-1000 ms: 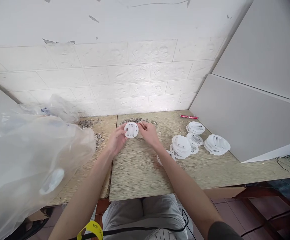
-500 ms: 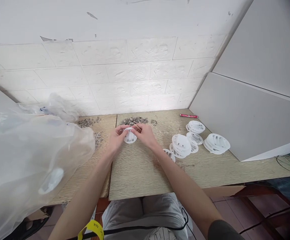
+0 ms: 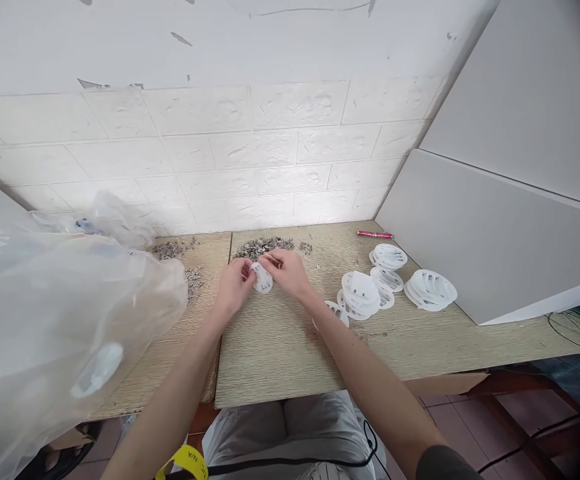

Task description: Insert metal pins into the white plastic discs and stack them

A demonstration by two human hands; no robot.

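A round white plastic disc (image 3: pixel 263 280) with small metal pieces on it is held up between my two hands, above the wooden table. My left hand (image 3: pixel 236 283) is closed on its left edge, fingers pinched together. From the upper right, my right hand (image 3: pixel 286 270) pinches the disc's top edge with thumb and fingertips. Just behind my fingers lies a heap of small metal clips (image 3: pixel 265 247). Anything else small between the fingertips is too fine to make out.
Stacks of similar white discs (image 3: pixel 361 293) stand to the right, with another stack (image 3: pixel 431 289) by the grey panel (image 3: pixel 450 227). A red pen (image 3: pixel 375 235) lies near the wall. A large clear plastic bag (image 3: pixel 70 300) covers the left side, beside more metal bits (image 3: pixel 194 283).
The disc has turned from facing me to a more slanted angle between my hands. My left fingers have curled in more tightly. The view has shifted slightly.
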